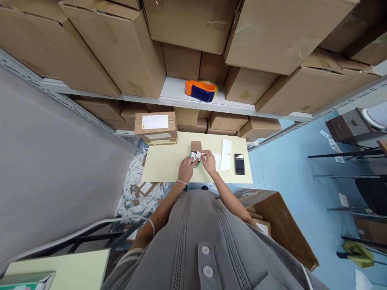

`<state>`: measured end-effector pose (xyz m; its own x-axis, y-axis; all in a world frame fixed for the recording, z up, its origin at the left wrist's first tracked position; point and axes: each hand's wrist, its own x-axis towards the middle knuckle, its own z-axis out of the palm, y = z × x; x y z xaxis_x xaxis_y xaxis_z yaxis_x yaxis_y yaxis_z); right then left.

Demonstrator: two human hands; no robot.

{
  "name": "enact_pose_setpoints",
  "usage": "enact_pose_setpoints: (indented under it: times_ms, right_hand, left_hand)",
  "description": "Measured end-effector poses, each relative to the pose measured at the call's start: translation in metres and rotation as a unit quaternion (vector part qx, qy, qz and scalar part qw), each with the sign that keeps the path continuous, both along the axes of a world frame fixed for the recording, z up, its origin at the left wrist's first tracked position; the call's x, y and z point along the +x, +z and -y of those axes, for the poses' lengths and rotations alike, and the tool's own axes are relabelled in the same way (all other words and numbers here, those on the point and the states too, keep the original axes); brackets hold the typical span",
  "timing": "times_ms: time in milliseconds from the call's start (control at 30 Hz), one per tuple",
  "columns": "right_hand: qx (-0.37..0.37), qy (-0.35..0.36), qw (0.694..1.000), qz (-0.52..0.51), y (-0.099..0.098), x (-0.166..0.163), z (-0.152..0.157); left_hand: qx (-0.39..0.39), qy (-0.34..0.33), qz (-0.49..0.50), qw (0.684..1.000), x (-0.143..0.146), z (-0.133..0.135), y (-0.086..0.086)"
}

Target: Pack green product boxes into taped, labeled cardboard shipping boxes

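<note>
A small cardboard box (196, 145) sits on the pale yellow table with its brown flap standing up at the far side. In its opening lies a white printed piece (195, 156) with dark and pink marks, too small to make out further. My left hand (186, 168) grips the box at its near left side, fingers bent over the edge. From the right, my right hand (209, 162) pinches at the right edge of the white piece, its fingertips partly hidden. White paper sheets (226, 154) lie to the right of my right hand.
A blurred dark phone-like device (240, 164) rests at the table's (163, 165) right. A labelled carton (156, 125) stands back left. An orange and blue tape dispenser (201, 90) sits on the shelf among cartons. Below right is an open large carton (278, 225); paper scraps (142, 201) litter the left floor.
</note>
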<state>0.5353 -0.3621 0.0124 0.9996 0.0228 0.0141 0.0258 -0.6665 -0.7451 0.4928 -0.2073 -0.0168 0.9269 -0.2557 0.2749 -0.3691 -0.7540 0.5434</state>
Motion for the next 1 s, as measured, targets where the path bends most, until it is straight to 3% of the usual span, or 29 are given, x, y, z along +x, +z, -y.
enact_pose_setpoints:
  times_ms: [167,233,367,567,667,767,1000]
  right_hand:
    - [0.131,-0.106,0.981,-0.101,-0.001,0.042,-0.006]
    - [0.172,-0.088,0.975,-0.109,0.001,0.051,-0.008]
    - [0.199,-0.048,0.979,-0.02,0.008,0.046,-0.007]
    - [0.148,0.035,0.988,0.024,0.013,0.014,0.004]
    - [0.102,0.07,0.991,0.046,0.008,0.003,0.006]
    - [0.041,0.089,0.994,0.051,0.002,-0.004,0.008]
    - [-0.043,0.169,0.984,0.02,0.0,-0.004,0.016]
  left_hand:
    - [0.01,0.004,0.006,1.0,-0.002,0.001,-0.003]
    - [0.009,0.01,0.003,1.0,-0.002,0.001,-0.003]
    - [-0.039,0.025,-0.021,0.999,-0.002,-0.003,-0.002]
    - [-0.254,0.092,-0.073,0.96,0.001,-0.006,-0.004]
    - [-0.319,0.12,-0.081,0.937,0.004,-0.006,-0.006]
    - [-0.317,0.115,-0.081,0.938,0.008,-0.005,-0.007]
    - [-0.23,0.117,-0.073,0.963,0.011,-0.005,-0.01]
